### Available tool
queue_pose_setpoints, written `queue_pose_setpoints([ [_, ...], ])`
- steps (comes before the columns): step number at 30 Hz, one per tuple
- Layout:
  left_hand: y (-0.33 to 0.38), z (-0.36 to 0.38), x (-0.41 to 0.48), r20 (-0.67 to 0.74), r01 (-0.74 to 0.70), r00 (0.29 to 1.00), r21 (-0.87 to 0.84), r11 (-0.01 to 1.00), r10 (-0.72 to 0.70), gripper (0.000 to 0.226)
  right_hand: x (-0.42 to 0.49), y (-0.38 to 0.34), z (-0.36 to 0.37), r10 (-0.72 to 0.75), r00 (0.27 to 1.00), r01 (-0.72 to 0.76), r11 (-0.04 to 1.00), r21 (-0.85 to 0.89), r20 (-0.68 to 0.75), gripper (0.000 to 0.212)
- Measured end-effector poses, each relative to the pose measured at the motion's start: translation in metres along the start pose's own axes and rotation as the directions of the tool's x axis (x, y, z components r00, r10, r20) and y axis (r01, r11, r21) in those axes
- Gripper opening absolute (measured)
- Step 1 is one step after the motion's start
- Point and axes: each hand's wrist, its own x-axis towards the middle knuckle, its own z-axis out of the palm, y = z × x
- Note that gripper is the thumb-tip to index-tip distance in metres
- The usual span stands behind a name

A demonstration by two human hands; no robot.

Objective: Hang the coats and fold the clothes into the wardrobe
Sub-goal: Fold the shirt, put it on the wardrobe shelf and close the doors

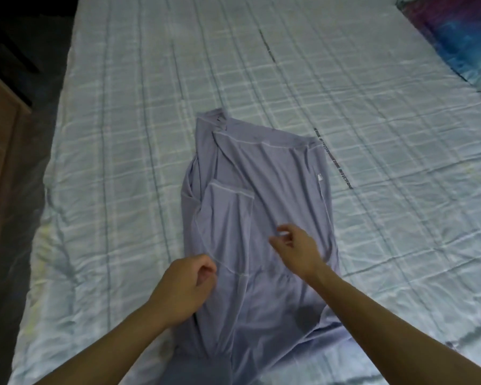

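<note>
Where the two bare forearms enter from the bottom edge, a lavender-grey short-sleeved shirt (275,168) of thin fabric lies lengthwise on a bed spread with a pale blue-white checked quilt (117,140), its near end at the lower edge of the view. The left hand (188,287) sits at the shirt's left edge with fingers curled tightly, pinching the fabric where a white-stitched seam curves into it. The right hand (296,247) is over the middle of the shirt, fingers loosely bent; blur at the fingertips prevents telling whether it grips cloth. Beyond the hands, one sleeve (228,212) is folded inward onto the body panel. A small white tag (320,177) shows at the right side seam. A dark printed lettering strip (336,162) runs along the quilt just beside that seam. At far left stands brown wooden furniture (0,140); at far right lies a purple-and-blue patterned cloth (453,43).
</note>
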Motion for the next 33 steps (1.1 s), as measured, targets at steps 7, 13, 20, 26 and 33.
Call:
queue_pose_setpoints([
  [7,-0.013,0.006,0.007,-0.142,-0.029,0.990,-0.066,0.997,0.020,0.015,0.075,-0.052,0.058,0.044,0.999,-0.048,0.973,0.227,0.020,0.096],
  [13,-0.031,-0.001,0.001,-0.157,0.043,0.986,-0.096,0.994,-0.058,0.022,0.106,-0.057,0.070,0.047,0.996,-0.056,0.990,-0.133,-0.069,0.071],
  [20,-0.035,-0.002,0.006,-0.200,0.079,0.974,-0.154,0.985,-0.109,0.021,0.120,-0.054,0.065,-0.087,0.988,0.052,0.965,-0.259,-0.125,0.018],
  [26,-0.030,0.006,0.007,-0.191,0.047,0.979,-0.148,0.988,-0.075,0.023,0.105,-0.050,0.045,-0.156,0.967,0.152,0.988,-0.035,-0.202,0.016],
  [33,-0.019,0.016,0.015,-0.133,0.025,0.991,0.000,1.000,-0.024,0.016,0.047,0.001,-0.038,-0.041,0.957,0.123,0.954,0.274,-0.288,0.015],
])
